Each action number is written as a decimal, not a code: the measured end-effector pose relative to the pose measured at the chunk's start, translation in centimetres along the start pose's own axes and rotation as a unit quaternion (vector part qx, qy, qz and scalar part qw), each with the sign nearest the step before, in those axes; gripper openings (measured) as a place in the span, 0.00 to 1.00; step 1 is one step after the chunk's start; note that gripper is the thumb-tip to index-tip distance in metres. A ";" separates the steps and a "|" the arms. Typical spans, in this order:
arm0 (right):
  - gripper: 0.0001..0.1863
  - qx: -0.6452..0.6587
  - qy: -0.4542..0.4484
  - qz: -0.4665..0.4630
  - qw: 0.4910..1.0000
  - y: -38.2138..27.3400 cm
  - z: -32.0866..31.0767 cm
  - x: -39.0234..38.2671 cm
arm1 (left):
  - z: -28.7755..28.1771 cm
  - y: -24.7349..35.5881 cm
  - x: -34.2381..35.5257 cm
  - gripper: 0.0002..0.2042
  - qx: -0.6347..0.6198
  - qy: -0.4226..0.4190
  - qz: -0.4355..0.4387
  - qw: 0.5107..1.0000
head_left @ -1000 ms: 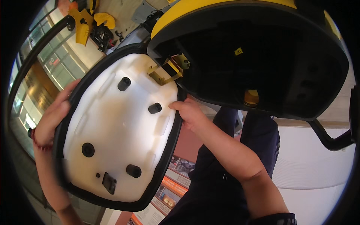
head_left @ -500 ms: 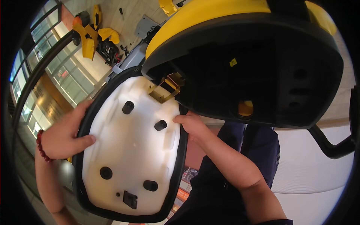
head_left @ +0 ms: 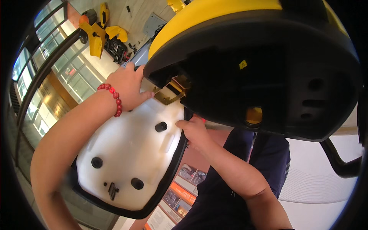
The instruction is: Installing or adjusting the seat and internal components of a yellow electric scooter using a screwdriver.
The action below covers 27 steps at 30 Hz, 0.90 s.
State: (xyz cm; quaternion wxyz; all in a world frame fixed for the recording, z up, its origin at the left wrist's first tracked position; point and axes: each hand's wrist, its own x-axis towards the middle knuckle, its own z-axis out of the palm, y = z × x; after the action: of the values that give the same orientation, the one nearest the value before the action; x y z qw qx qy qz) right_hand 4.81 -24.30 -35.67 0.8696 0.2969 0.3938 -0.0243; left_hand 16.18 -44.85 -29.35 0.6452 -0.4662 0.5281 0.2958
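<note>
A padded panel with a white underside (head_left: pixel 122 145), black rim and black cylindrical posts spans the lower middle. A gold metal hinge bracket (head_left: pixel 165 98) joins its upper end to a yellow-and-black shell (head_left: pixel 291 65) above. My left hand (head_left: pixel 126 84), wearing a red bead bracelet, is at the panel's upper end with fingers apart, thumb beside the bracket; its forearm crosses the panel's left side. My right hand (head_left: pixel 193 130) grips the panel's right edge below the bracket, thumb on the white underside, fingers mostly hidden behind.
Yellow plastic parts (head_left: pixel 96 40), dark components (head_left: pixel 115 50) and a grey plate (head_left: pixel 153 23) lie on the floor at top left, beside a railing (head_left: pixel 57 50) and glass. A bent black tube (head_left: pixel 337 161) is at right. My legs and printed boards (head_left: pixel 172 203) show below.
My left hand has moved from the panel's left side up to its upper end near the bracket. My right hand keeps its grip on the right edge.
</note>
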 end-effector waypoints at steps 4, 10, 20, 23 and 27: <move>0.16 0.071 -0.014 -0.073 0.995 0.4 0.8 -0.4 | 0.2 -0.2 0.1 0.29 -0.030 0.017 0.001 0.999; 0.18 0.063 0.002 -0.136 0.989 0.5 1.2 -0.4 | 1.7 -1.0 0.5 0.26 0.010 0.056 0.045 0.997; 0.18 0.065 0.005 -0.126 0.990 0.4 1.5 -0.3 | 1.2 -1.6 1.1 0.27 -0.013 0.032 0.075 0.997; 0.18 0.059 0.011 -0.116 0.991 0.2 1.3 -0.7 | 0.9 -3.0 1.3 0.25 -0.012 0.004 0.093 0.996; 0.19 0.078 0.018 -0.113 0.990 -0.6 1.2 -1.9 | -0.3 -3.7 1.3 0.25 -0.093 -0.020 0.145 0.985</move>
State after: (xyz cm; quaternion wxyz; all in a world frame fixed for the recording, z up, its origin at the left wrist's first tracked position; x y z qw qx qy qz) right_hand 4.18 -25.83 -34.03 0.8281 0.3173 0.4378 -0.1478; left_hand 19.64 -46.68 -29.51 0.5597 -0.4362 0.5477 0.4433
